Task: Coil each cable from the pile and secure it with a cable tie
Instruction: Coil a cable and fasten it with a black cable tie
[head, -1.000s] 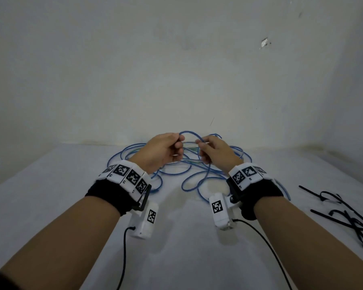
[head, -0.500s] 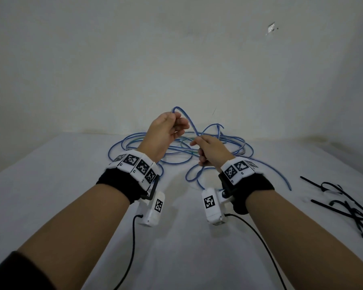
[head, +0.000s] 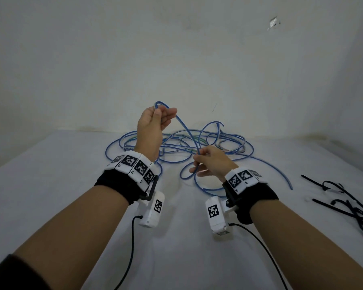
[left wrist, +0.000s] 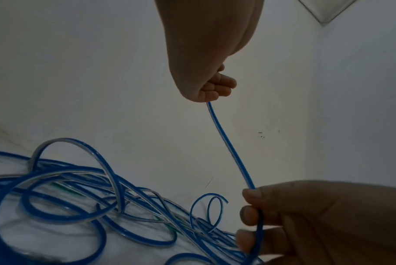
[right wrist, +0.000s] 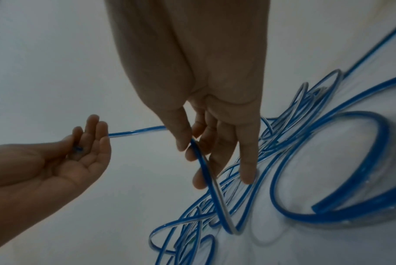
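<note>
While raised, left hand (head: 150,124) pinches blue cable (head: 187,130) end; right hand (head: 213,162), at its 4 o'clock, grips the same strand lower. Cable pile (head: 176,147) lies on white counter (head: 50,185); black cable ties (head: 344,201) at 3 o'clock.

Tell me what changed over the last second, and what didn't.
The left hand has risen, still pinching the blue cable, drawing a stretch up from the pile. The right hand moved slightly toward the person; the cable runs through its fingers. The black cable ties stayed put on the table.
</note>
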{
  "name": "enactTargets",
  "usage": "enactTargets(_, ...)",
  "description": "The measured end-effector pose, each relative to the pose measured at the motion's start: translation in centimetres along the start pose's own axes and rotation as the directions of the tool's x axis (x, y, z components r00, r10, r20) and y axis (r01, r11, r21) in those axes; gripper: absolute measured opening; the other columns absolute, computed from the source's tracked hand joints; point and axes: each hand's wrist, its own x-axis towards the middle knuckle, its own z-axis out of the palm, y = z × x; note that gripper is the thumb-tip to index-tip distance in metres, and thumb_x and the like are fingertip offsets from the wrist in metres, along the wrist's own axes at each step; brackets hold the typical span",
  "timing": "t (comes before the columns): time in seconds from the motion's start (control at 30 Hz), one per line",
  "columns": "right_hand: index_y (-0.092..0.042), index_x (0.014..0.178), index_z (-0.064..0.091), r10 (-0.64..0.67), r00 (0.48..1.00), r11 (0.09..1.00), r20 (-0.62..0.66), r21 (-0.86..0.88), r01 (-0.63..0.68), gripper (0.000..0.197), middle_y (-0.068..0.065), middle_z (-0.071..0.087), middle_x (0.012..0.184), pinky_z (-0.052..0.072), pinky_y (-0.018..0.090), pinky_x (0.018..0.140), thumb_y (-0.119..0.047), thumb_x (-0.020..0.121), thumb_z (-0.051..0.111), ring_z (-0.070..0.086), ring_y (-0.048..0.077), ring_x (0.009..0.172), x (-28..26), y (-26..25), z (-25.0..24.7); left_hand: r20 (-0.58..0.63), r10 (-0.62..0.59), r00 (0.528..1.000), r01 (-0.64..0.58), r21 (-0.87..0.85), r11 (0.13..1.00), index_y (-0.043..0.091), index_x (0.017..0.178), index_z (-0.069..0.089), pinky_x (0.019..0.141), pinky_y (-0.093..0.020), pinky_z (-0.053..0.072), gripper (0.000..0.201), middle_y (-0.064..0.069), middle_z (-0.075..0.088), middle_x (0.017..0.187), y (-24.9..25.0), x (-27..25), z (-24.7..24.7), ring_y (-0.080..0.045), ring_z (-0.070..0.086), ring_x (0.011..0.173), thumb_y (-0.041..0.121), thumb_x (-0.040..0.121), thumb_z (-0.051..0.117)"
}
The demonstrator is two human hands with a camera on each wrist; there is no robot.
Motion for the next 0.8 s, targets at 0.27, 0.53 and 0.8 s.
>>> enactTargets(0.27,-0.009,0.097,0.064,-0.199,0.973,0.945,-0.113,-0.284,0.161,0.011,-0.001,0.053,0.071,0.036,0.019,0.055,-0.009,0.093,0.053,0.042,0.007,0.056,1.0,-1.0,0.1,0.179,0.138,0.974,-0.187,0.298,0.936,0.001,0.104,0.052,0.089,-0.02,0.049,0.018,-0.002,0.067,0.102,-1.7,-0.4,0.4,-0.005,0.064,0.097,0.006,0.101,0.035)
enactTargets(0.53,-0.007,0.086,0.062,-0.237,0.97,0.965,-0.061,-0.133,0.227,0.008,0.003,0.058,0.069,0.035,0.013,0.044,-0.006,0.091,0.056,0.045,0.005,0.047,-0.2,-2.4,-0.3,0.433,-0.012,0.901,-0.341,0.725,0.598,0.003,0.098,0.054,0.081,-0.03,0.05,0.021,-0.004,0.069,0.091,-2.6,-0.4,-1.0,-0.014,0.066,0.087,0.015,0.1,0.037)
enactTargets(0.8,-0.011,0.082,0.059,-0.282,0.958,0.938,0.046,-0.198,0.286,0.013,0.002,0.061,0.071,0.048,0.021,0.051,-0.001,0.083,0.067,0.056,0.006,0.048,-0.5,-2.3,-1.5,0.503,-0.226,0.834,-0.406,0.837,0.365,0.006,0.097,0.053,0.07,-0.03,0.039,0.026,0.007,0.053,0.082,-1.9,-0.6,-1.7,-0.015,0.053,0.077,0.018,0.102,0.03)
